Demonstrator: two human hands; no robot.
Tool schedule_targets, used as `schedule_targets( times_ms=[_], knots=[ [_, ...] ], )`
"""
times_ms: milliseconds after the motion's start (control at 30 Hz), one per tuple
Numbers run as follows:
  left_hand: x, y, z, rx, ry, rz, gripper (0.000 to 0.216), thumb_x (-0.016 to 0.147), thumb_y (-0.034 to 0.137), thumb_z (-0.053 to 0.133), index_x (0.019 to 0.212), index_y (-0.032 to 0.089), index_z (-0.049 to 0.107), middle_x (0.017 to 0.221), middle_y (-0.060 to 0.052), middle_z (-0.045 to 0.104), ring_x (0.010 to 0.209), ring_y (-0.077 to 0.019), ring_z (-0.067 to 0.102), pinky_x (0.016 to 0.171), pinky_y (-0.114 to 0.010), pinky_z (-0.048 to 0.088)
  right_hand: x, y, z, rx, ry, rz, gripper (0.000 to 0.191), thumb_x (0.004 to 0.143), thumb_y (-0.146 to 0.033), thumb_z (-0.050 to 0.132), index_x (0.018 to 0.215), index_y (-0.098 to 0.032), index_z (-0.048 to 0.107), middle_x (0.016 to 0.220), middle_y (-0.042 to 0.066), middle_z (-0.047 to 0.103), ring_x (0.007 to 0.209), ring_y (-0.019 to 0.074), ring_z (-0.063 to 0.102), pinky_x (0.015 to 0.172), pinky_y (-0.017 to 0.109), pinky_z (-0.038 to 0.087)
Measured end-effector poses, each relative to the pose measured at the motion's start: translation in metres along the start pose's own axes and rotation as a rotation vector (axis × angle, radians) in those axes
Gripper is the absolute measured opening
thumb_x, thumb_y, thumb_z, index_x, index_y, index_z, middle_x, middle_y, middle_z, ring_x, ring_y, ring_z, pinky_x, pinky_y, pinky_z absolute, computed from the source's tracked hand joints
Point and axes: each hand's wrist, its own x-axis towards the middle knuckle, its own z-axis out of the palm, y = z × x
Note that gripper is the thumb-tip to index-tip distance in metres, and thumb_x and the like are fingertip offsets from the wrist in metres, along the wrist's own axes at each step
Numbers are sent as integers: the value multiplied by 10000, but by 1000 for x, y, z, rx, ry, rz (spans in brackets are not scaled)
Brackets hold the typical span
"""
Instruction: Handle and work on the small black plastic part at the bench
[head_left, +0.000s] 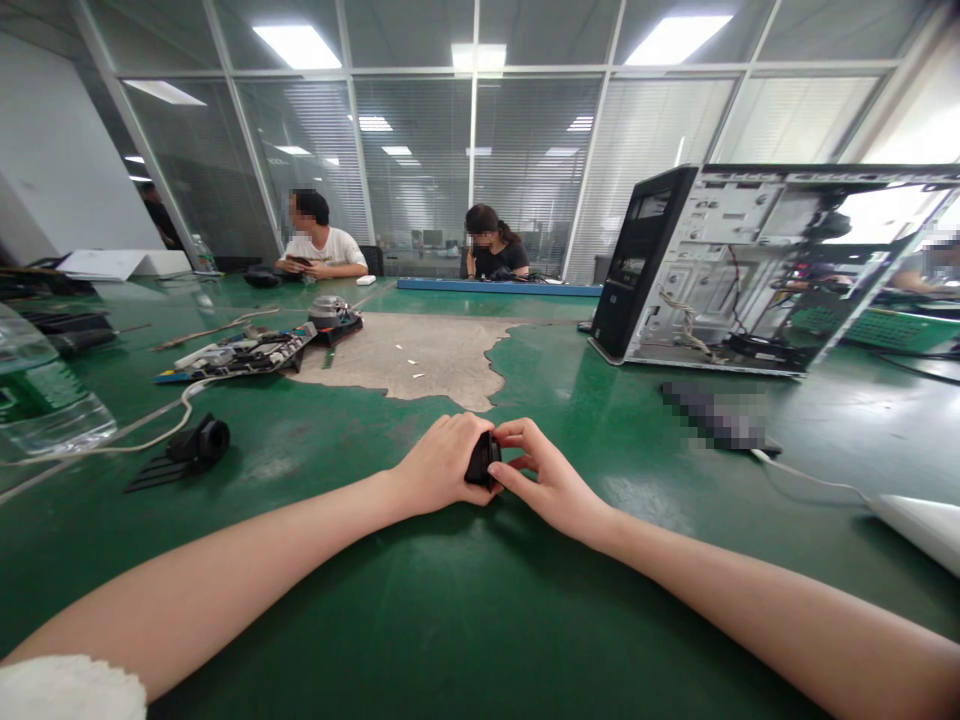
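Between my two hands, just above or on the green table [360,600], is a small black boxy part [480,462] whose exact kind I cannot make out. My left hand [439,465] wraps round it from the left, with the fingers over its back. From the right, my right hand [544,475] grips its edge between thumb and curled fingers. Much of the part is hidden by the hands. A black slotted part with a round end [199,445] lies to the left of my left hand.
An open computer case [652,270] stands at the right, near a dark phone-like object [720,418] on a cable. At the left are a circuit board [240,352], a fan-topped part [334,318] and a water bottle [49,390]. Two people sit across the table.
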Motion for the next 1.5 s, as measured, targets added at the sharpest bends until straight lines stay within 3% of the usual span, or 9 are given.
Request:
schedule_targets(
  times_ms=[333,567,733,967,1167,1333,1500],
  knots=[
    [0,0,1,-1,8,-4,511,585,295,639,1022,173,405,968,-73,544,860,-250,533,746,-375,405,-1,-2,0,78,-73,49,162,824,-242,502,966,-222,427,953,31,512,920,167,546,724,323,535],
    [-1,-1,1,-5,13,11,512,602,319,637,1032,167,404,974,-75,546,875,-250,534,757,-374,402,-4,-2,0,-67,3,-108,161,824,-214,487,983,-231,475,1041,58,464,956,178,514,735,325,538],
    [0,0,0,2,0,-12,505,592,319,639,1020,170,415,953,-70,549,853,-251,539,739,-371,403,-3,-1,1,-49,-3,-39,270,803,-205,515,1058,-230,431,1047,68,466,1006,203,510,735,346,532],
    [-1,0,-1,7,-1,-11,526,580,302,647,1028,176,403,970,-73,543,865,-255,537,748,-377,408,-2,-3,1,48,-80,32,161,834,-242,486,981,-220,424,938,31,524,859,154,567,708,311,534],
    [-1,0,-1,-3,3,7,500,608,336,639,1020,175,406,964,-73,550,873,-252,538,755,-376,407,-2,0,2,-41,-2,-79,130,830,-226,482,959,-224,471,1032,59,476,944,176,531,720,308,530],
    [-1,0,-2,10,-3,1,517,604,343,640,1026,169,396,964,-76,549,865,-253,539,750,-377,408,-1,-1,2,22,-14,63,248,804,-223,521,1026,-216,410,1032,63,487,942,186,546,693,324,537],
    [-1,0,-2,21,-2,9,520,601,325,641,1027,163,392,965,-77,546,864,-252,538,746,-374,409,-1,-3,1,30,-55,70,166,813,-232,516,958,-213,438,927,35,525,899,174,558,698,315,534]
  ],
)
